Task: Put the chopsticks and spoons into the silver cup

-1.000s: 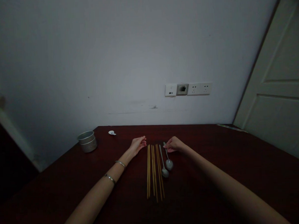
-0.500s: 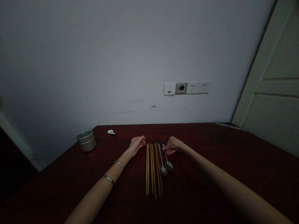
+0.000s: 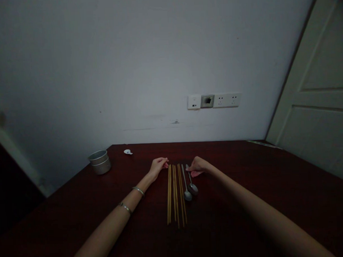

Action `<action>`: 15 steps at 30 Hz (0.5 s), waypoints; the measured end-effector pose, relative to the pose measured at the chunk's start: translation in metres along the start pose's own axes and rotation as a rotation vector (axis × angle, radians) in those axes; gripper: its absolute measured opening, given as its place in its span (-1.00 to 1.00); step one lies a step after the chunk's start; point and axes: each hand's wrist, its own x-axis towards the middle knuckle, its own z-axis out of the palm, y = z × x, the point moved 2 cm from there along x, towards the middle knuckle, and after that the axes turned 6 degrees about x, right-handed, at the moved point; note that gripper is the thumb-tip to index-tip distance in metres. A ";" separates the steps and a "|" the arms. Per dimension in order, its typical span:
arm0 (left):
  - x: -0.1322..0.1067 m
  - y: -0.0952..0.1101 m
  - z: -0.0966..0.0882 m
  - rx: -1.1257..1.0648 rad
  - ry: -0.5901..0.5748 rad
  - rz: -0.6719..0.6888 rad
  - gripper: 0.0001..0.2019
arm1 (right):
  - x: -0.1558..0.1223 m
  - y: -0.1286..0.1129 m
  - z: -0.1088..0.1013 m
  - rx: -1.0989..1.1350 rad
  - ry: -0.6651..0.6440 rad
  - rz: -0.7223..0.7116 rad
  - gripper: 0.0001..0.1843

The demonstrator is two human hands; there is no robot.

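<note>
Pinched at the handle's far end, a metal spoon [image 3: 193,189] lies under my right hand [image 3: 198,166], its bowl toward me. Just left of it is a second metal spoon [image 3: 187,195], handle pointing away, the two bowls close together. Several wooden chopsticks [image 3: 176,195] lie lengthwise in small groups to the left of the spoons. My left hand [image 3: 158,167] rests by the chopsticks' far ends, its fingers curled in and nothing visible in them. Whether its fingertips touch the leftmost chopstick I cannot tell.
A grey metal cup [image 3: 100,163], seemingly stacked in another, stands at the table's left edge. A small white object [image 3: 127,151] lies near the wall. Sockets [image 3: 226,100] are set in the wall behind the dark red table [image 3: 231,152]. A white door [image 3: 322,97] is at right.
The spoon under my right hand has shifted slightly left, toward the other spoon. My left hand has moved slightly right, nearer the chopstick ends, and its fingers are more curled.
</note>
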 end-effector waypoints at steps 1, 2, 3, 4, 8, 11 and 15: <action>-0.001 0.000 0.000 0.021 0.002 0.014 -0.74 | 0.001 0.001 0.000 -0.002 -0.002 -0.010 -0.68; -0.001 0.001 0.001 0.041 0.004 0.026 -0.74 | 0.002 0.002 -0.001 -0.002 -0.002 -0.019 -0.67; -0.002 0.002 0.001 0.057 0.006 0.036 -0.74 | 0.004 0.003 -0.001 0.001 -0.003 -0.027 -0.66; -0.002 0.002 0.001 0.070 0.006 0.043 -0.75 | 0.005 0.005 -0.002 0.006 -0.007 -0.032 -0.66; -0.004 0.004 0.003 0.086 0.008 0.051 -0.75 | 0.010 0.007 -0.008 0.029 0.016 -0.065 -0.63; -0.005 0.005 0.002 0.042 0.006 0.022 -0.74 | 0.005 0.006 -0.023 0.037 0.170 -0.215 -0.62; -0.008 0.011 -0.010 -0.046 0.015 -0.084 -0.73 | -0.016 0.013 -0.052 -0.239 0.459 -0.540 -0.53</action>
